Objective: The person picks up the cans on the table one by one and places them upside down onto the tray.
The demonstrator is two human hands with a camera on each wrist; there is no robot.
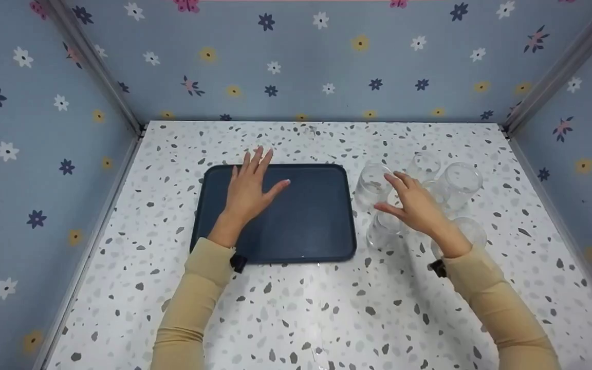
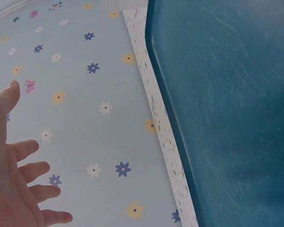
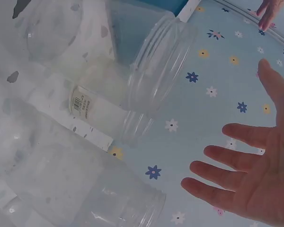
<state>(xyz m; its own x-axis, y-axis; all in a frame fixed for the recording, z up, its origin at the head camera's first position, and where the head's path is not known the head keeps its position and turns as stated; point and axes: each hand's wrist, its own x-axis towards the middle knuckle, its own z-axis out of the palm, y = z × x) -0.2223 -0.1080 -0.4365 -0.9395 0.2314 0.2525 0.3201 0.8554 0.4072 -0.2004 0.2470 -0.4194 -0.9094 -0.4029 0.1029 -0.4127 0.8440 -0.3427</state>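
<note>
My left hand (image 1: 247, 194) is held over the left part of a dark blue rectangular tray (image 1: 309, 221), fingers spread and holding nothing. To the right of the tray stand several clear jars, with my right hand (image 1: 418, 208) above them. Its fingers are extended and apart, and nothing is in its grasp. A jar (image 1: 369, 191) stands nearest the tray's right edge, and another jar (image 1: 462, 180) is at the back right. Threaded rims show on a jar (image 3: 154, 61) in the right wrist view. A smaller jar bears a printed label (image 3: 82, 105). My right hand and forearm partly cover the group.
The white speckled table (image 1: 296, 308) carries the tray and jars. Flower-patterned panels rise behind it (image 1: 296, 61) and along both sides, joined by grey corner posts (image 1: 95, 61).
</note>
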